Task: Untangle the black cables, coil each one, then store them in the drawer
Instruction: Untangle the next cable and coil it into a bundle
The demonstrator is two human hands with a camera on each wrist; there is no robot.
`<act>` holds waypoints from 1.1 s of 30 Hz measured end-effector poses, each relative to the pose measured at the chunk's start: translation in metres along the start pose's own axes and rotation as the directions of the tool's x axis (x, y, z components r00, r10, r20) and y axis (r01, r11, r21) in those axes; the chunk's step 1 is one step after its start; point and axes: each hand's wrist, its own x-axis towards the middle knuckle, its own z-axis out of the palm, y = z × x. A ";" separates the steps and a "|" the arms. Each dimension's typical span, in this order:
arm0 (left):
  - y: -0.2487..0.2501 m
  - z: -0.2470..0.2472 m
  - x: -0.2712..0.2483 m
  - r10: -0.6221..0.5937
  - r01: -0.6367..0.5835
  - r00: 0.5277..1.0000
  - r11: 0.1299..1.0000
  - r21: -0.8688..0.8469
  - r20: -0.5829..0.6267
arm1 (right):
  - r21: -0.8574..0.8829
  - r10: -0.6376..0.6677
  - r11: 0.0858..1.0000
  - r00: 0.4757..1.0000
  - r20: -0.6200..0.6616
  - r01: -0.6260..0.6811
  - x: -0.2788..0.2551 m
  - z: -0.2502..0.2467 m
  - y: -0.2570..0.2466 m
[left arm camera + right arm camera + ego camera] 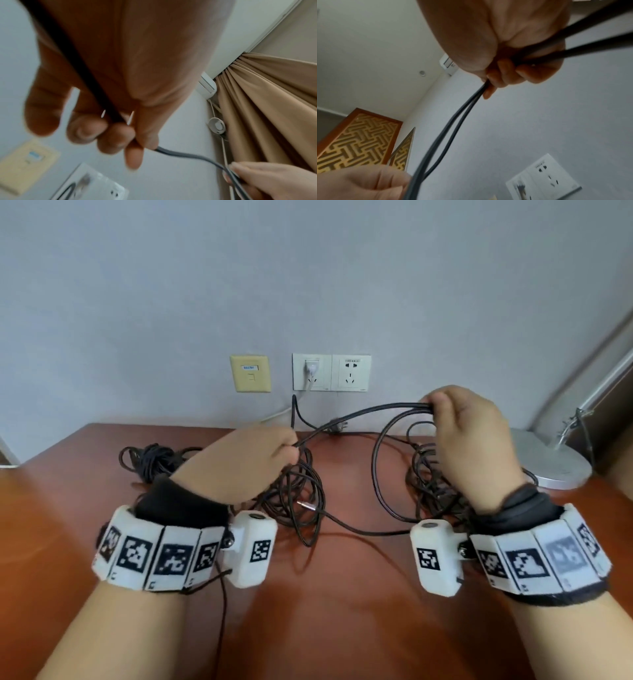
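Note:
A thick black cable (pixel 363 414) spans between both hands above the brown desk (pixel 342 594). My right hand (pixel 469 433) is raised and grips two or more strands of it as loops (pixel 458 117) that hang down to the desk. My left hand (pixel 253 460), lower and to the left, pinches the same cable (pixel 185 153) between thumb and fingers. A tangle of thinner black cables (pixel 301 498) lies under the left hand, and another tangle (pixel 431 487) under the right. A wound black bundle (pixel 154 460) sits at the far left. No drawer is in view.
Two white wall sockets (pixel 351 373) and a yellow wall plate (pixel 250 373) sit above the desk's back edge; a white plug (pixel 311 368) with its cord fills the left socket. A round silver lamp base (pixel 555 463) stands at the right. A beige curtain (pixel 265 108) hangs beyond it.

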 end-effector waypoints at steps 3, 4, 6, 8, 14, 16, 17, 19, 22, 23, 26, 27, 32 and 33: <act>-0.007 -0.015 -0.004 -0.036 0.042 0.992 0.998 0.043 -0.123 | 0.022 0.087 0.996 0.995 0.059 -0.088 -0.002 0.007 0.002; -0.007 -0.017 -0.005 -0.020 0.030 0.985 0.998 0.061 -0.171 | -0.005 0.101 0.995 0.983 0.155 -0.101 -0.006 0.011 0.002; 0.000 -0.017 -0.004 0.035 -0.023 0.972 0.998 0.054 -0.230 | -0.119 0.069 0.993 0.913 0.402 -0.022 -0.014 0.017 -0.002; 0.007 -0.012 -0.001 0.074 -0.068 0.970 0.997 0.035 -0.233 | -0.223 0.089 0.973 0.792 0.604 0.061 -0.022 0.019 -0.011; 0.026 0.003 0.005 0.094 -0.087 0.951 0.996 0.037 -0.295 | -0.066 -0.044 0.993 0.817 0.575 0.099 -0.031 0.033 -0.051; 0.023 0.005 0.005 0.074 -0.062 0.933 0.997 0.046 -0.351 | 0.036 -0.106 0.994 0.821 0.561 0.104 -0.032 0.036 -0.055; 0.018 0.004 0.005 0.046 -0.028 0.927 0.998 0.055 -0.371 | 0.064 -0.117 0.993 0.826 0.552 0.098 -0.031 0.032 -0.054; 0.006 0.001 0.004 -0.031 0.062 0.923 0.996 0.069 -0.385 | 0.093 -0.143 0.989 0.873 0.466 0.113 -0.023 0.017 -0.046; -0.006 -0.006 0.005 -0.138 0.185 0.899 0.980 0.075 -0.416 | 0.150 -0.152 0.983 0.931 0.333 0.107 -0.014 -0.014 -0.040; -0.007 -0.008 0.006 -0.164 0.223 0.883 0.971 0.086 -0.440 | 0.167 -0.146 0.981 0.933 0.329 0.095 -0.012 -0.023 -0.039; -0.007 -0.008 0.007 -0.235 0.325 0.840 0.940 0.105 -0.490 | 0.158 -0.139 0.983 0.929 0.342 0.089 -0.012 -0.039 -0.040; -0.007 -0.007 0.007 -0.236 0.324 0.839 0.940 0.102 -0.490 | 0.155 -0.137 0.984 0.929 0.345 0.087 -0.011 -0.041 -0.039; 0.019 0.008 0.008 -0.165 0.201 0.908 0.978 0.052 -0.386 | 0.083 -0.106 0.994 0.847 0.521 0.074 -0.010 -0.005 -0.032; 0.027 0.012 0.008 -0.146 0.182 0.917 0.981 0.063 -0.372 | 0.096 -0.124 0.992 0.829 0.545 0.085 -0.012 0.008 -0.032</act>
